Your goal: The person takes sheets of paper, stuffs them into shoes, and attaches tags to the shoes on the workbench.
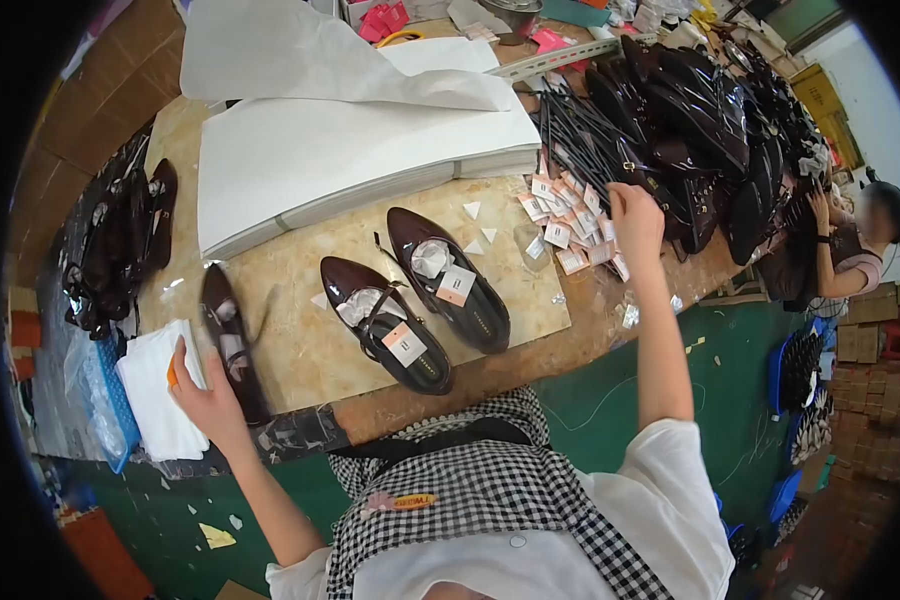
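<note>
My left hand (210,400) lies with fingers apart on a stack of white tissue sheets (160,385), an orange band on one finger. Just beside it is a single dark flat shoe (232,350), slightly blurred. My right hand (637,222) has its fingertips curled together at the end of a bundle of black straps (578,125); it seems to pinch one strap, partly hidden. White and orange tags (558,234) are heaped below the straps. Between my hands stand two dark brown pointed shoes, a left one (345,280) and a right one (405,230), stuffed with paper and bearing tags.
A thick stack of large white sheets (360,150) fills the back of the table. Glossy dark shoes (700,110) pile up at the right, with more shoes (155,220) at the far left. A co-worker (850,245) sits at the right end. Green floor (595,385) lies below.
</note>
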`<action>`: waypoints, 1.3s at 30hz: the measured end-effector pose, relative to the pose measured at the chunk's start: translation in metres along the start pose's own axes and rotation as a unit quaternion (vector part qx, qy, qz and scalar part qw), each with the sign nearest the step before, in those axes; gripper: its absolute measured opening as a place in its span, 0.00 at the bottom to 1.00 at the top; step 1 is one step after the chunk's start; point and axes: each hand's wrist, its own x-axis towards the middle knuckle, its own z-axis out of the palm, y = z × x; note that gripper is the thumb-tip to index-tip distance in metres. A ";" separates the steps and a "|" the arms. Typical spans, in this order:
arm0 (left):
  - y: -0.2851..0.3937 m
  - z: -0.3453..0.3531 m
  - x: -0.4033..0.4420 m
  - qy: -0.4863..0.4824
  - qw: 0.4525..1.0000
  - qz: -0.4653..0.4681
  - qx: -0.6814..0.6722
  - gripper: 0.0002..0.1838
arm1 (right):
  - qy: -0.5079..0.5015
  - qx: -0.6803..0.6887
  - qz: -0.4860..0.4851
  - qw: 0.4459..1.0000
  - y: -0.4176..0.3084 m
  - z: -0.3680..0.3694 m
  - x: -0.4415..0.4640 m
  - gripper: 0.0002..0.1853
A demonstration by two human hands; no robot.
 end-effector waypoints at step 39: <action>0.144 0.081 -0.071 -0.167 0.788 -0.239 -0.542 0.44 | -0.155 0.430 -0.103 0.883 -0.285 -0.063 -0.086 0.10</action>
